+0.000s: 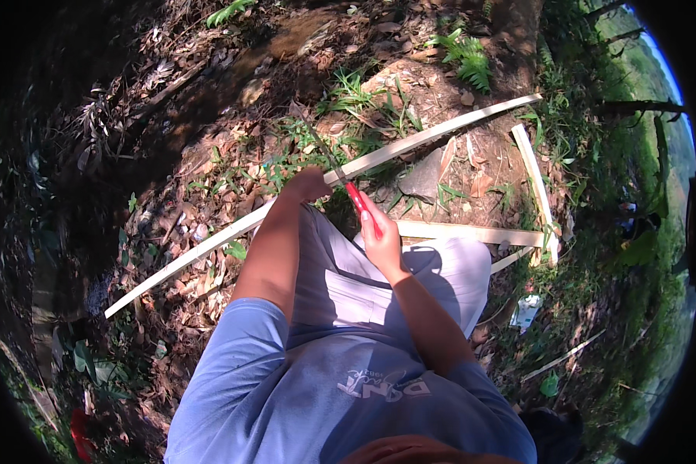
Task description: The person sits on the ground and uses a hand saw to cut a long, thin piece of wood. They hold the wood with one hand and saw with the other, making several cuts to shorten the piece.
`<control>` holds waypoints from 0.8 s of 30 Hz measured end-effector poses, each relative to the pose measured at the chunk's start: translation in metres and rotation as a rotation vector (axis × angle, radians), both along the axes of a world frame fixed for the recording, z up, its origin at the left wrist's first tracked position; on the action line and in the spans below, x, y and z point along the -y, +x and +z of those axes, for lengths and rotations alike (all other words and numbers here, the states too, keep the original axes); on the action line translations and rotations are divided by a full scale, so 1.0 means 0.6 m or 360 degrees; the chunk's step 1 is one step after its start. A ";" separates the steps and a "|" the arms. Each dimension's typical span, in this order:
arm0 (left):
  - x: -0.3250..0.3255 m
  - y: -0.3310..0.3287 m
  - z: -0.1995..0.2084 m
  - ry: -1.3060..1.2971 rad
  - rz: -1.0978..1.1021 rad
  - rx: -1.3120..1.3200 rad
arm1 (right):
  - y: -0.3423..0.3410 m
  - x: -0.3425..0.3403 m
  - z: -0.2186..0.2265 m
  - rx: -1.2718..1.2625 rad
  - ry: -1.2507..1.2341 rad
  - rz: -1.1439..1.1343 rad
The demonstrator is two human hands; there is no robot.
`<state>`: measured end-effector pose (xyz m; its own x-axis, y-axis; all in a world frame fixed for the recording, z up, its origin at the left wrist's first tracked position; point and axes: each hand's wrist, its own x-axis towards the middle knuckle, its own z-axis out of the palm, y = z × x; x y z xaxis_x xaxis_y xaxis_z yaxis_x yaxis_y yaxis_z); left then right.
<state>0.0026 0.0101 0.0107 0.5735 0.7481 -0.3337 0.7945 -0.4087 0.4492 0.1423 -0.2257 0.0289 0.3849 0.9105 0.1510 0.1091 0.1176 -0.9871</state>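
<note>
A long, pale wooden strip [441, 133] runs slantwise in front of me, from the lower left up to the far right. My left hand [309, 185] is closed around the strip near its middle. In my right hand [382, 243] is the red handle of a hand saw [356, 199], with the fingers wrapped round it. The saw's narrow, dark blade points away and to the left, crossing the strip just right of my left hand. Whether its teeth have cut into the wood is too small to tell. My legs, in light trousers, are bent below the strip.
On the right, a second strip [472, 233] meets an upright-lying strip [535, 185] near its lower end. A grey flat stone [421, 182] lies beyond my knees. Ferns [470, 63], grass and dry leaves cover the ground. A white packet [526, 310] lies at the right.
</note>
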 end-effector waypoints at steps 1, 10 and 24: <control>-0.002 0.003 0.013 -0.0239 0.0086 0.0013 | 0.006 0.040 0.004 0.0089 -0.0138 0.0031; 0.019 0.019 0.055 -0.1411 0.0066 0.0025 | 0.038 0.289 0.133 0.0132 -0.0404 -0.0019; 0.164 0.037 0.013 0.0607 0.0330 -0.0148 | 0.050 0.173 0.126 0.0333 -0.0328 0.0079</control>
